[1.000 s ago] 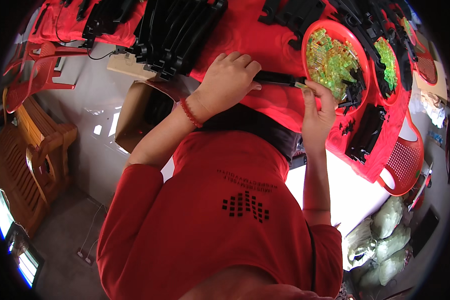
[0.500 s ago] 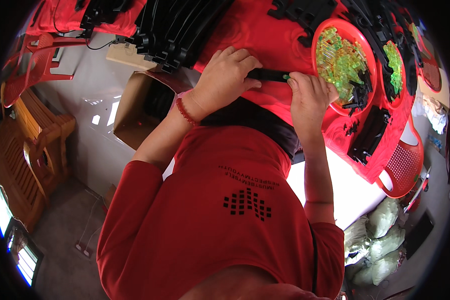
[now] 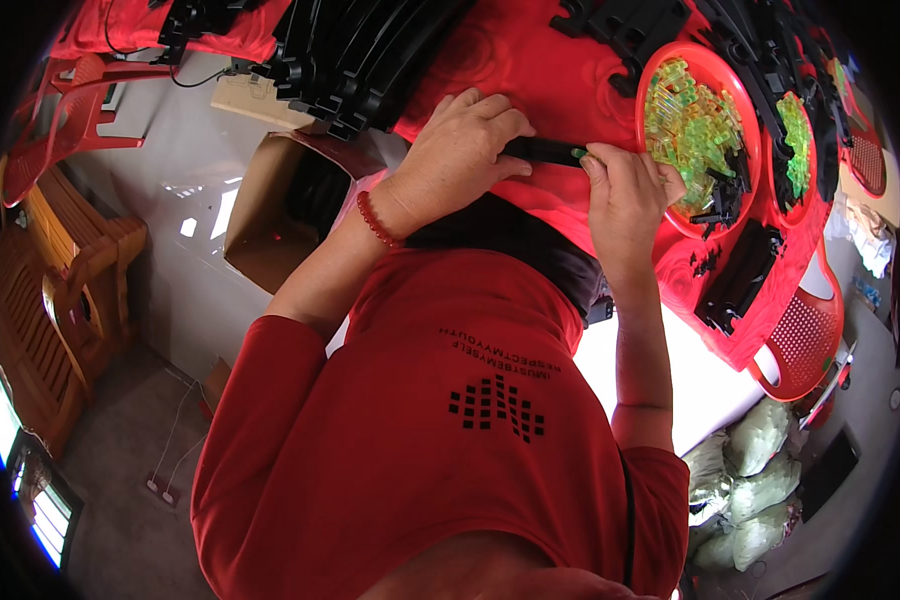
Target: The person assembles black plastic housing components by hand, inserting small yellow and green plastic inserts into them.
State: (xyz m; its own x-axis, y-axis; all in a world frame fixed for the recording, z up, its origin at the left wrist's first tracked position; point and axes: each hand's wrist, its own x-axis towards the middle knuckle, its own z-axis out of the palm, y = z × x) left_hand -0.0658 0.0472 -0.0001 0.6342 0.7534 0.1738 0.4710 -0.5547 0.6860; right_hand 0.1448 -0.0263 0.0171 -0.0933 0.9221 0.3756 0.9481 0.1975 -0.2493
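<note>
A narrow black plastic bar (image 3: 548, 151) lies level above the red cloth, just in front of my body. My left hand (image 3: 455, 150) is closed round the bar's left end, fingers on top and thumb beneath. At its right end my right hand (image 3: 625, 195) pinches a small green piece (image 3: 579, 153) against the bar between thumb and fingers. My fingertips partly hide both ends. To the right of my right hand stands a red basin (image 3: 756, 140) holding many clear yellow-green pieces (image 3: 692, 125) and a few small black parts (image 3: 720, 195).
Long black plastic parts (image 3: 355, 60) are stacked at the far left of the red-covered table (image 3: 515, 60). A second red basin (image 3: 810, 180) and more black parts (image 3: 740, 275) lie on the right. An open cardboard box (image 3: 260, 215) sits left, a red chair (image 3: 805, 335) right.
Both hands and the black bar keep nearly the same pose. The whole scene has shifted slightly in the picture; the grip looks unchanged.
</note>
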